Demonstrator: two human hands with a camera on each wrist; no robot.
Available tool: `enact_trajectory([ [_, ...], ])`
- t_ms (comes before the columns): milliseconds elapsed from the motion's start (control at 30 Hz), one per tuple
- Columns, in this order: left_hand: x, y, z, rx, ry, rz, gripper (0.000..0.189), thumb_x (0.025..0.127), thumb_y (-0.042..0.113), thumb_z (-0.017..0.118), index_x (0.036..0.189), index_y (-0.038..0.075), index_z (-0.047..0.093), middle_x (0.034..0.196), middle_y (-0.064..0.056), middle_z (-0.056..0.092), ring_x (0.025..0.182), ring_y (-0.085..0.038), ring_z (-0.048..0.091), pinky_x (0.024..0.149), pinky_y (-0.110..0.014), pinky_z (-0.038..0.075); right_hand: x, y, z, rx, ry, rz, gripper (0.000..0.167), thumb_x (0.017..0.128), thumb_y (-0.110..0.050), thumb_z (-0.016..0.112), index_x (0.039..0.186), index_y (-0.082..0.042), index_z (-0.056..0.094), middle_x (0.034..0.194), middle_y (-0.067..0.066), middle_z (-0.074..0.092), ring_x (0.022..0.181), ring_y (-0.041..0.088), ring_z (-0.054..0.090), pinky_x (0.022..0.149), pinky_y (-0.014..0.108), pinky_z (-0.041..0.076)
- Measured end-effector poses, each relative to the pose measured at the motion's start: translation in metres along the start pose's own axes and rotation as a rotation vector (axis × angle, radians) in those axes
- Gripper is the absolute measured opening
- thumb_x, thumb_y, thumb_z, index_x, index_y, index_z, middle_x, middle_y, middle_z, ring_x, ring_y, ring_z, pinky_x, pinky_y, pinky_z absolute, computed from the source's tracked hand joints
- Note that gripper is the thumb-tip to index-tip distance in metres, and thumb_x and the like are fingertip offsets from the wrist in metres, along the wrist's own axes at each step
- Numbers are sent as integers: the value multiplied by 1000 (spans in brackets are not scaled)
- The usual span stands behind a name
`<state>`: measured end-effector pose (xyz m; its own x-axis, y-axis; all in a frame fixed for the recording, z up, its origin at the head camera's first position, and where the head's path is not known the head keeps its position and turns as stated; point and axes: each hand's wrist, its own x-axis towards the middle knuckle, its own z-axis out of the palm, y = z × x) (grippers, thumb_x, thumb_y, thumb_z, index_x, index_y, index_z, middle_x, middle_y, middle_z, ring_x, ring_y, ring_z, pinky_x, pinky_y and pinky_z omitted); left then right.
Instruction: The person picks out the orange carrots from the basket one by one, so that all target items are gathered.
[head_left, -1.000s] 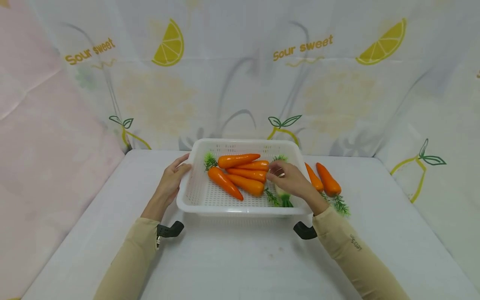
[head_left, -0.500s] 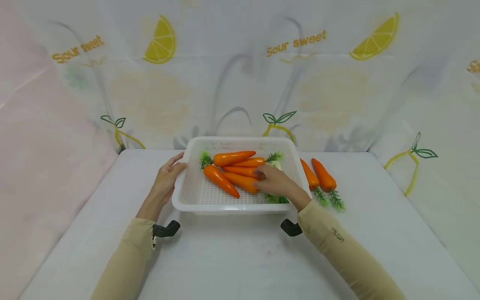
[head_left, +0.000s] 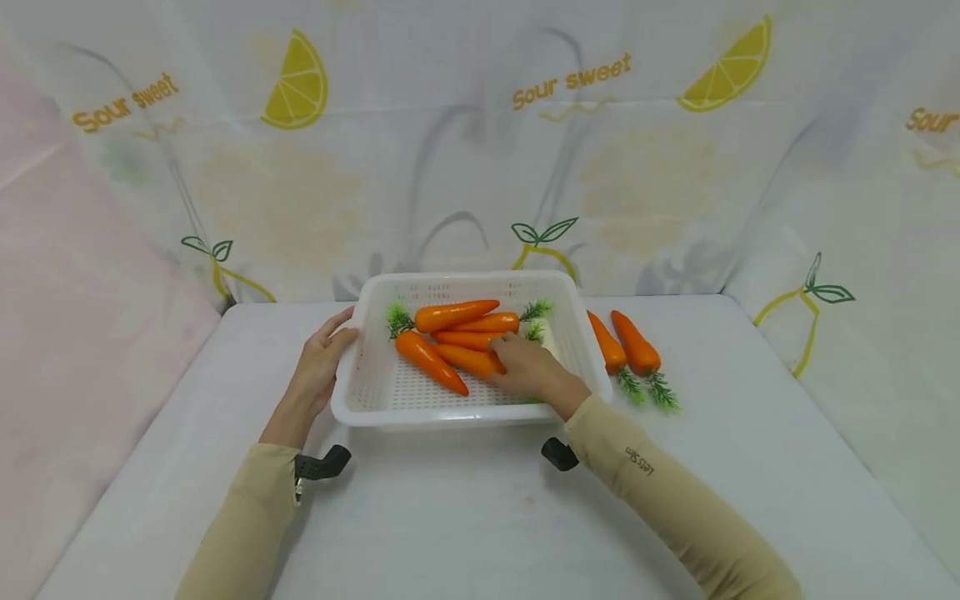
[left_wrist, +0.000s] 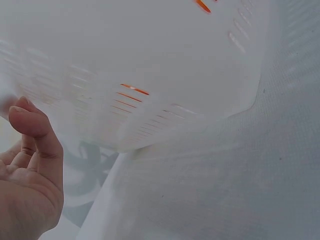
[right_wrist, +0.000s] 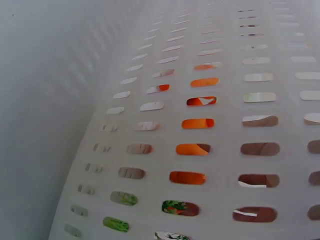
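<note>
A white slotted plastic basket (head_left: 450, 418) holds several orange carrots (head_left: 431, 361) with green tops, and a pale radish-like vegetable (head_left: 550, 340) lies at its right end, largely covered. My left hand (head_left: 318, 362) grips the basket's left rim, thumb on the edge; the left wrist view shows this hand (left_wrist: 35, 165) beside the slotted wall. Inside the basket, my right hand (head_left: 536, 371) has its fingers and thumb around the thick end of the front middle carrot (head_left: 467, 358). That carrot's leafy top is hidden by the hand. Only slivers of hand and carrot show through the slots in the right wrist view.
Two more carrots (head_left: 636, 343) with green tops lie on the white tablecloth (head_left: 465, 517), just right of the basket. Behind the table hangs a lemon-printed curtain (head_left: 420, 167). A dark camera mount (head_left: 322, 463) sits at each wrist.
My right hand has moved left and down from above the pale vegetable onto the front middle carrot. The left hand keeps its hold on the rim. The whole view has shifted slightly.
</note>
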<state>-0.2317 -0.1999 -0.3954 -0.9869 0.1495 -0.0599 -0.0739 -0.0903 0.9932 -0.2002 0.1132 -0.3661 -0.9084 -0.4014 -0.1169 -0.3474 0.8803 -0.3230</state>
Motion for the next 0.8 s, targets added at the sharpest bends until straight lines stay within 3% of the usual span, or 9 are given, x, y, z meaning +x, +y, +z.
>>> enact_trajectory([
  [167,0,1,-1,-14,7,7,57,95,29,56,147,22,33,109,14,65,87,-5,65,69,-24,54,0,-2,0,17,-43,21,42,92,-32,59,130,-16,51,101,2,60,84,19,53,77,32,47],
  [333,0,1,0,-30,6,22,56,96,27,56,146,20,35,108,12,66,85,-5,65,68,-23,54,0,-1,1,49,-57,13,29,89,-27,61,116,-16,54,84,1,56,76,19,53,68,29,43],
  [600,-3,1,1,8,23,-1,56,96,30,55,147,23,33,109,13,65,86,-5,64,69,-23,54,-4,-1,2,85,-74,26,25,85,-25,64,107,-16,55,79,0,54,71,18,52,62,28,42],
  [800,-3,-1,1,2,25,18,56,95,31,56,147,22,34,108,12,66,86,-5,65,69,-23,54,-4,-3,3,123,-74,32,21,86,-23,65,103,-14,56,77,1,53,67,18,51,59,27,41],
])
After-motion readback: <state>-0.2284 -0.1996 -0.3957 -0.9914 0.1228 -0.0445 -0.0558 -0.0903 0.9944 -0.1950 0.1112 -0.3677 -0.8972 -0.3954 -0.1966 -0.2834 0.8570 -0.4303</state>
